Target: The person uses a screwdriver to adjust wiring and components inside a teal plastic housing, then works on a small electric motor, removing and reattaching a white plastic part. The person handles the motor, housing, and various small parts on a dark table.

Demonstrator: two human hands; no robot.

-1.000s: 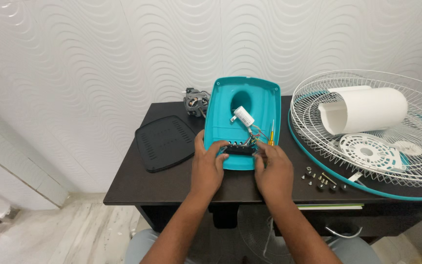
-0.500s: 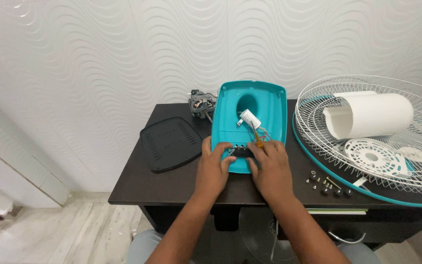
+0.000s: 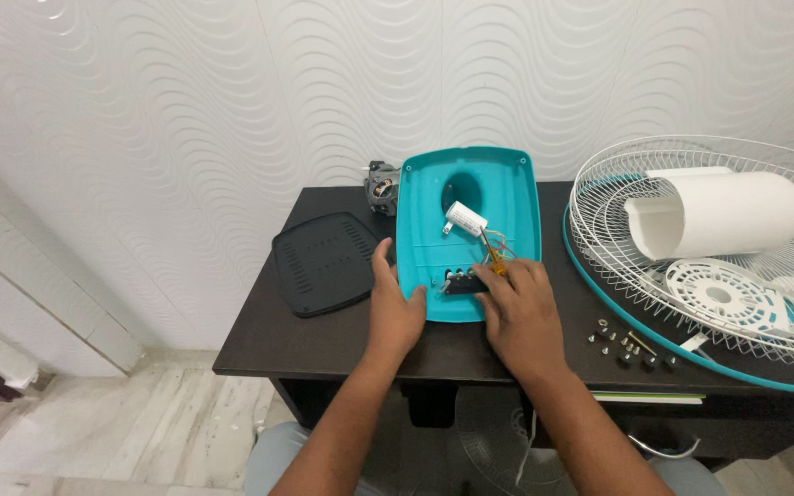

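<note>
A teal plastic fan base cover [image 3: 507, 193] lies upside down on the dark table [image 3: 323, 344], with a white capacitor [image 3: 464, 218] and a black switch block [image 3: 461, 280] inside. My left hand [image 3: 395, 308] rests on the cover's left edge, fingers apart, steadying it. My right hand [image 3: 521, 308] grips a yellow-handled screwdriver [image 3: 492, 257] over the switch block; its tip is hidden by my fingers.
A black vented plate [image 3: 323, 262] lies left of the cover. A small grey motor [image 3: 382, 185] sits behind it. On the right a white wire fan guard [image 3: 636, 174] holds a white cylinder [image 3: 719, 213] and a round white plate [image 3: 723, 294]. Several screws [image 3: 627, 344] lie nearby.
The view has shifted and come closer. My left hand has slid from the switch block to the cover's left edge. My right hand stays at the switch block.
</note>
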